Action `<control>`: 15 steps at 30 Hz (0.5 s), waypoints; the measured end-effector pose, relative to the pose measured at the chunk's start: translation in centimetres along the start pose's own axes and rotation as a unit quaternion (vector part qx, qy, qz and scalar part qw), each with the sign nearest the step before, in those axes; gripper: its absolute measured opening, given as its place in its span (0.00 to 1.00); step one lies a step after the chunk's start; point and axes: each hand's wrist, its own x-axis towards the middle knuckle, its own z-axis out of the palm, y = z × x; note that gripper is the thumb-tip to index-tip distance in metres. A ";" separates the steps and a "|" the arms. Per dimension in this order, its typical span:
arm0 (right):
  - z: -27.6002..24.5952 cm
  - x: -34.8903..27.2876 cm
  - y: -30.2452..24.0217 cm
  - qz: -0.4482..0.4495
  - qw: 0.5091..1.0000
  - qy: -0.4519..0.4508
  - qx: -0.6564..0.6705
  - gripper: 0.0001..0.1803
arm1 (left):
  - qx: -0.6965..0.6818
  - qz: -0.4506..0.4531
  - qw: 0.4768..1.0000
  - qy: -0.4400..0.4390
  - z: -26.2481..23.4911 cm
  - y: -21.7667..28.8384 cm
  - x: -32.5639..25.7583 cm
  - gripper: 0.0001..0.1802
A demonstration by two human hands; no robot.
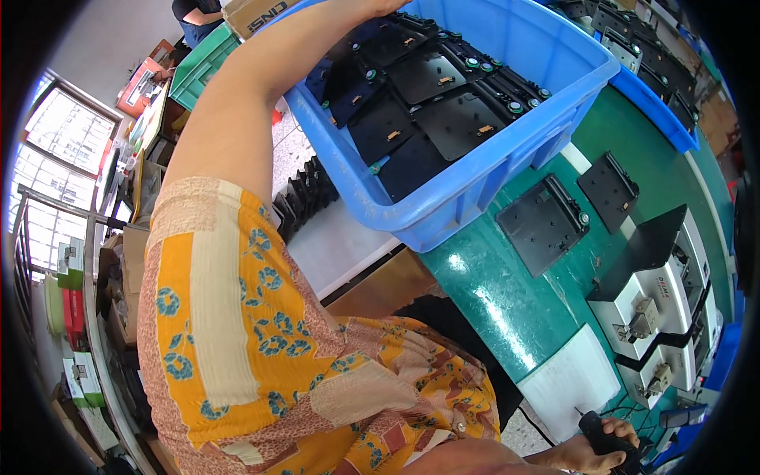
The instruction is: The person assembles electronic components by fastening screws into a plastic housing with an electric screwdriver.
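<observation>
My right hand [582,453], at the lower right, is closed round a black electric screwdriver [606,439] whose thin bit points towards a white sheet [571,380] on the table. My left arm stretches up and away to the far rim of a blue plastic bin [467,210]. Only part of my left hand [380,6] shows at the top edge, and its fingers are cut off. Inside the bin lie several flat black plates [459,119] with rollers and small brass-coloured parts. Two similar black plates, one nearer [542,226] and one farther [608,192], lie on the green table.
Beside the plates stands a white and black bench device [657,305] with metal fixtures. A second blue container [661,111] holds more black parts at the far right. To the left are a green crate [202,67], a metal rail [99,332] and cartons. Another person [198,17] is in the background.
</observation>
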 end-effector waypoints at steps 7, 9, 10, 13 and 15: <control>-6.2 0.7 3.1 0.058 0.992 -0.082 0.083 0.28 | 0.073 0.060 0.995 0.023 -15.2 2.5 2.4 0.08; -6.5 0.7 3.4 0.071 0.985 -0.098 0.126 0.28 | 0.075 0.071 0.987 0.124 -19.2 2.8 2.2 0.09; -6.4 0.5 3.3 0.082 0.990 -0.066 0.094 0.31 | 0.150 0.113 0.965 0.181 -21.7 3.6 1.9 0.10; -7.0 0.4 4.2 0.105 0.977 -0.078 0.171 0.30 | 0.181 0.113 0.946 0.246 -31.5 6.7 -1.2 0.10; -7.6 0.5 3.9 0.080 0.978 -0.093 0.168 0.30 | 0.183 0.116 0.932 0.290 -36.6 9.8 -2.6 0.10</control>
